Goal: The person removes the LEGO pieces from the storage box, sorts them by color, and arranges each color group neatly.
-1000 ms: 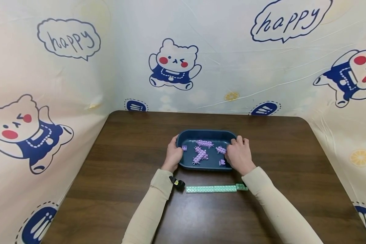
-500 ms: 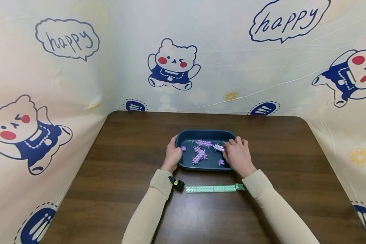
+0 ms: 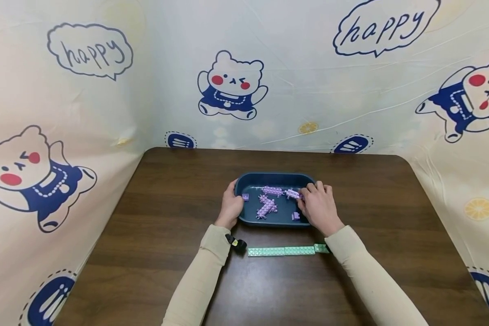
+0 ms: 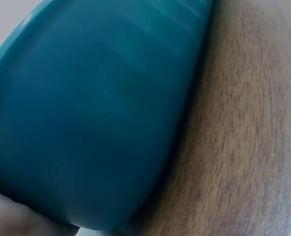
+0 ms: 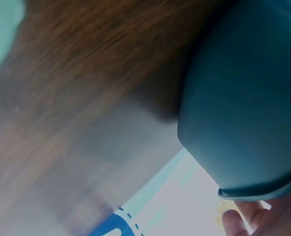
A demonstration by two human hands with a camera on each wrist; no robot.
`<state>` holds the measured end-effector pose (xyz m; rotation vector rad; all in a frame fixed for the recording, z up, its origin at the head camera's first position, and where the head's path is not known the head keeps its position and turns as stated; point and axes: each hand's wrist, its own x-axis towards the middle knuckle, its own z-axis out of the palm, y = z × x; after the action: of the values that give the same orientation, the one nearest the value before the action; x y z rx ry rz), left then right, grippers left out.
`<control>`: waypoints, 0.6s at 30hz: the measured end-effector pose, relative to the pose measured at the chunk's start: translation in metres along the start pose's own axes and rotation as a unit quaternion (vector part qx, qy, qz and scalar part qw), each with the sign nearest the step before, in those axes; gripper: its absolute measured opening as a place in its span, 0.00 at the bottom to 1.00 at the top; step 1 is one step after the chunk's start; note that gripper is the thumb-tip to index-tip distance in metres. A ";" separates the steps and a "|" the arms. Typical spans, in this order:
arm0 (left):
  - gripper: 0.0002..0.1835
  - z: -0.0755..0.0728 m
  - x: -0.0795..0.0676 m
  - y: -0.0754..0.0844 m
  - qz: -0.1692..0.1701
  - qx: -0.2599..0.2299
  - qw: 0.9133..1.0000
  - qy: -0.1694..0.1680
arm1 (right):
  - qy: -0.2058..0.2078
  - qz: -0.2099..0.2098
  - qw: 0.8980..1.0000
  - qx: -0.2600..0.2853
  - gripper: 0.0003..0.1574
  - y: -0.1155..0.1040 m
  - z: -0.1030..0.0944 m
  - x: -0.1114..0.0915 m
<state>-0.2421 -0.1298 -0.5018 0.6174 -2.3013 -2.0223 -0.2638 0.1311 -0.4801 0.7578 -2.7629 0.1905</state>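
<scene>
In the head view, a dark blue tray (image 3: 278,224) stands on the table with several purple building bricks in it. My left hand (image 3: 231,206) grips the tray's left end, thumb over the rim; the left wrist view has the tray's outer side (image 4: 101,108) filling it. My right hand (image 3: 321,206) reaches over the right end and pinches a small studded purple brick piece (image 3: 292,194), partly hidden by the fingers. Longer purple pieces (image 3: 272,191) and a crossed cluster (image 3: 266,208) lie beside it. Single purple bricks (image 3: 295,216) sit near both ends.
A row of light green bricks (image 3: 281,251) lies on the brown wooden table (image 3: 179,217), in front of the tray, its right end near my right sleeve. A black wrist camera (image 3: 238,246) sits on my left wrist. Printed cloth (image 3: 285,113) hangs behind the table.
The small purple piece in my right fingers has moved slightly left and toward the back of the tray. My left hand keeps its grip, and the tray stays in place.
</scene>
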 end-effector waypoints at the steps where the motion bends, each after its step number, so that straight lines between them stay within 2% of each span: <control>1: 0.36 0.000 0.000 0.000 0.000 0.001 1.000 0.000 | 0.002 -0.003 1.000 -0.004 0.18 0.000 -0.001 0.000; 6: 0.36 0.000 0.000 0.000 0.001 0.002 1.000 -0.002 | 0.015 -0.017 1.000 -0.013 0.18 0.002 -0.005 0.000; 13: 0.36 0.000 0.001 -0.001 0.001 0.004 1.000 -0.003 | 0.031 -0.007 0.999 0.041 0.18 0.003 -0.019 -0.006; 18: 0.36 0.000 0.002 -0.001 0.003 0.005 1.000 -0.002 | 0.039 -0.005 0.998 0.056 0.18 0.002 -0.032 -0.011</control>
<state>-0.2437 -0.1308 -0.5030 0.6070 -2.3143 -2.0139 -0.2488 0.1445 -0.4533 0.7736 -2.6920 0.3690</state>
